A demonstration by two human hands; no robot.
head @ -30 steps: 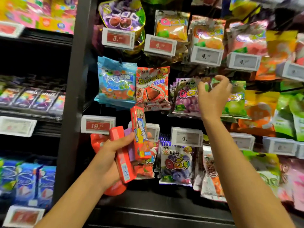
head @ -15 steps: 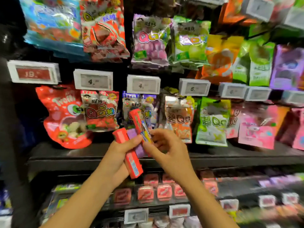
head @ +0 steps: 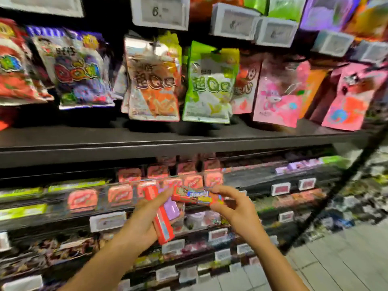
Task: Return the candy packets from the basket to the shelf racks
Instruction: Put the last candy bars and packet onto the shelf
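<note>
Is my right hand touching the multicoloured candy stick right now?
Touching. The head view shows the right hand pinching one end of the multicoloured candy stick between thumb and fingertips.

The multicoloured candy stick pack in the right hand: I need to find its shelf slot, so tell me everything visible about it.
The multicoloured candy stick pack is a slim, long wrapper, glossy like foil or plastic, red with blue and yellow print too blurred to read. It lies almost level, its right end pinched by the right hand, its left end meeting the left hand's fingertips. It hangs in front of the lower racks, resting on no shelf.
</note>
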